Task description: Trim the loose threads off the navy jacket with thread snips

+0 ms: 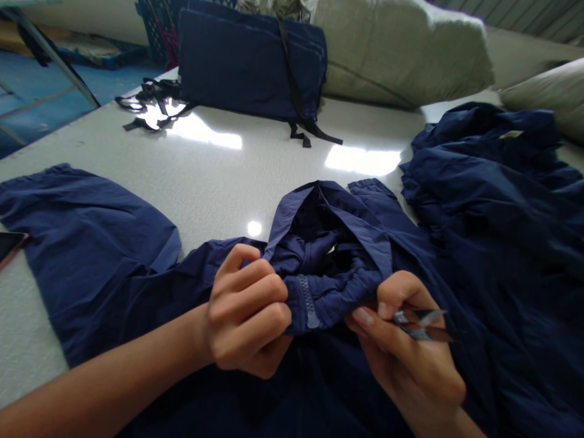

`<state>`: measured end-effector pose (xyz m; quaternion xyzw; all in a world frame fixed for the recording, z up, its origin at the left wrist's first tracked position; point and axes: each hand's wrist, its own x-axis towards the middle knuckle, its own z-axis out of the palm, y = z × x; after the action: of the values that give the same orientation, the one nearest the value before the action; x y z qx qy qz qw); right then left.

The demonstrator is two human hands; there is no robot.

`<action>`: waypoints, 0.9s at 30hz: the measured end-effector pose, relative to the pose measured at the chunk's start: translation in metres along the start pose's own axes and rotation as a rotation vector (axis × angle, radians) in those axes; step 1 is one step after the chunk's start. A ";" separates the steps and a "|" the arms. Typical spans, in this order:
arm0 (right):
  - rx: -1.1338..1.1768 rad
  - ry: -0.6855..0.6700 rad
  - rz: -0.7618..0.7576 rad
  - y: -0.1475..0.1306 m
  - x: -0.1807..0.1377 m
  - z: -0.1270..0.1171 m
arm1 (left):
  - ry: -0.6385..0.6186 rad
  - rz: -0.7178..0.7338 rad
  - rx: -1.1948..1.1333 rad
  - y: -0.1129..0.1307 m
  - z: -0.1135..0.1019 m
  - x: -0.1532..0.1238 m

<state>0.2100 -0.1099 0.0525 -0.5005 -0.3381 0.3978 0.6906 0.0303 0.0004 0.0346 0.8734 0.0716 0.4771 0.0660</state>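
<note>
A navy blue jacket lies spread over the table in front of me, its hooded neck opening facing up. My left hand is closed on the left side of the collar, beside a short zipper end. The right side of the collar edge is pinched between the thumb and fingers of my right hand. Small metal thread snips are also tucked in that hand, blades pointing right and partly blurred. Dark lining and a small white label show inside the opening.
Piled navy garments lie at the right. Toward the back stands a folded navy stack tied with black strap, with loose black straps beside it. Large pale sacks sit behind. A phone-like object rests at the left edge.
</note>
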 end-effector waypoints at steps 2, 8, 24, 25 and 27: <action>-0.006 0.003 -0.003 -0.002 0.001 0.000 | -0.007 0.011 0.008 0.000 -0.001 0.000; 0.013 0.016 -0.006 -0.004 0.002 0.000 | -0.063 0.024 0.046 -0.002 -0.008 0.000; 0.132 0.057 0.044 0.005 -0.002 -0.007 | -0.004 -0.032 0.022 -0.003 -0.005 0.000; 0.135 0.060 0.041 0.005 -0.002 -0.007 | -0.006 -0.037 0.029 -0.003 -0.005 0.000; 0.137 0.057 0.041 0.005 -0.002 -0.006 | -0.015 -0.045 0.040 -0.002 -0.004 0.001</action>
<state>0.2135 -0.1135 0.0456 -0.4702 -0.2800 0.4197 0.7241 0.0269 0.0025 0.0369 0.8764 0.1004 0.4673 0.0598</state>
